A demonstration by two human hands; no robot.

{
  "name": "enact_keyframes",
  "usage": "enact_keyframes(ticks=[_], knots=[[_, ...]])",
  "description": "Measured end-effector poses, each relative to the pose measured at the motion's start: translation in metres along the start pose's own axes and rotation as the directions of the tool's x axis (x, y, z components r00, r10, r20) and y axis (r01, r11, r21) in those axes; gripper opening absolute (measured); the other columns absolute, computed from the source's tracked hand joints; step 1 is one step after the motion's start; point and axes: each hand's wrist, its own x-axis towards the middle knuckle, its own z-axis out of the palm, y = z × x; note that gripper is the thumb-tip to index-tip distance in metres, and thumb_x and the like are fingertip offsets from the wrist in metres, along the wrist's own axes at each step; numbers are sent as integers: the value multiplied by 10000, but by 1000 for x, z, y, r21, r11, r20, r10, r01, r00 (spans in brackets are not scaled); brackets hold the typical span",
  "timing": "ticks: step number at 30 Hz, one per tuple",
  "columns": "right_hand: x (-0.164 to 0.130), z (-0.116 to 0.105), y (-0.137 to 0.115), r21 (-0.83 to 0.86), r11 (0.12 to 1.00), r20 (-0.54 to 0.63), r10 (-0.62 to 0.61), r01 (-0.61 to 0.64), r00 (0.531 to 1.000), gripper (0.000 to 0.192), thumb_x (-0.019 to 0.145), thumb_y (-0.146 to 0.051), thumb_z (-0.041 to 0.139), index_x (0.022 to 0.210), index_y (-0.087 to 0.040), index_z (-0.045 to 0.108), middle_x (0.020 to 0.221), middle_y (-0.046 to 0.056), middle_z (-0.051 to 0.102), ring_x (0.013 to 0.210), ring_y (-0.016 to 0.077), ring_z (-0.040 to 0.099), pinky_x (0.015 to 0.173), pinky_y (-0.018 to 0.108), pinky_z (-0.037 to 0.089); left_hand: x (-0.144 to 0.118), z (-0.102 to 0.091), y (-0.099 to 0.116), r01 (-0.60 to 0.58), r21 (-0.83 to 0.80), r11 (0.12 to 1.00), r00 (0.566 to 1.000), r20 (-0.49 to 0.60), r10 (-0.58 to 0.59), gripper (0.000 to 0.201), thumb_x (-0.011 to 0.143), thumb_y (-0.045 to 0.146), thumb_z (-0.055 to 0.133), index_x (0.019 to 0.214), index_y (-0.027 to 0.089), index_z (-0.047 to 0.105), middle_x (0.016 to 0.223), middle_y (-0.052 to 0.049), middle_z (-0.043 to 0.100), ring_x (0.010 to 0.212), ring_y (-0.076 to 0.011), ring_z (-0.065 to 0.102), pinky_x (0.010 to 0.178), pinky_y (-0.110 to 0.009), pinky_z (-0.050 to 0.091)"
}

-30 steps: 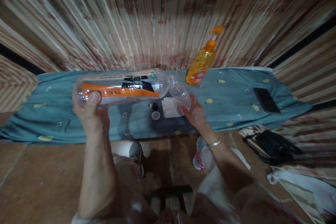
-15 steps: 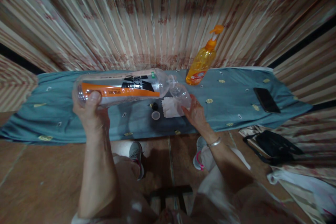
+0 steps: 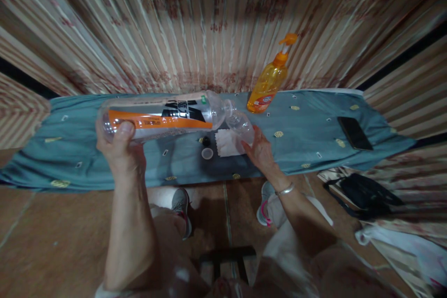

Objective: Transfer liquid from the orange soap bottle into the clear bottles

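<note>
My left hand (image 3: 122,149) is closed round the base end of a large clear plastic bottle (image 3: 160,116) with an orange and black label. The bottle lies nearly level in the air, its neck pointing right. Against its mouth sits a small clear plastic bottle or cup (image 3: 240,125), tilted, with my right hand (image 3: 258,149) closed on its lower end. Whether liquid passes between them I cannot make out. Below them on the cloth lie a white cloth or tissue (image 3: 226,143) with a scalloped edge, a small round translucent lid (image 3: 207,153) and a small black cap (image 3: 206,141).
An orange pump bottle (image 3: 268,84) stands behind my right hand, near the curtain (image 3: 195,28). A dark phone (image 3: 355,133) lies at the right of the teal cloth-covered table (image 3: 300,146). A black bag (image 3: 363,193) rests beyond the table's front right edge.
</note>
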Motion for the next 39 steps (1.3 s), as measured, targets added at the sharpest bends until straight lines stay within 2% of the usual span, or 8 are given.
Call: enact_keyframes(ticks=[7,11,14,22,30,37,39], knots=[[0,0,1,10,1000,3,-6,6,1000,604,926,-377,596,1440,-85,473,1318,253,694,1216,347,690,1020,516,582,2,-4,-2,10,14,1000,1000,12,-10,681,457,575,907,1024,249,719,938,10,629,846,-183,621,876,-426,580],[0,-1,1,24,1000,16,-10,9,1000,601,943,-413,562,1463,-126,469,1333,227,698,1224,327,685,1033,495,578,1,-3,0,30,-5,1000,1000,-5,-30,689,430,566,924,1002,244,716,938,8,629,849,-191,637,890,-439,582],[0,-1,1,20,1000,1,-14,14,1000,598,935,-395,583,1444,-97,484,1319,242,702,1211,335,692,1020,490,582,1,-2,0,6,-10,1000,1000,18,-6,645,468,551,914,997,239,718,943,1,624,853,-194,635,904,-450,576],[-1,0,-1,14,1000,-18,-12,13,1000,590,917,-356,608,1432,-100,480,1305,242,703,1186,336,701,1009,500,586,0,-1,2,27,-34,999,1000,-5,-27,598,455,506,921,959,238,740,879,20,603,751,-143,577,803,-374,582],[-1,1,1,3,1000,-3,-14,14,1000,606,918,-366,614,1446,-102,476,1316,245,693,1202,343,693,1010,519,585,0,-2,1,41,5,999,999,0,-41,637,463,541,905,1006,251,739,899,13,612,793,-163,590,820,-390,581],[-1,2,2,13,1000,-6,-9,9,1000,632,898,-366,620,1452,-99,476,1330,242,693,1220,343,686,1042,512,574,-1,2,6,5,9,1000,1000,7,-5,617,468,569,897,972,259,721,906,15,613,795,-164,591,855,-391,573],[-1,1,2,21,1000,-10,-9,10,1000,637,898,-365,622,1457,-98,476,1332,241,692,1227,343,682,1034,512,581,-1,3,6,-9,68,998,1000,27,7,617,502,610,864,990,263,712,936,5,617,816,-172,602,858,-397,571]])
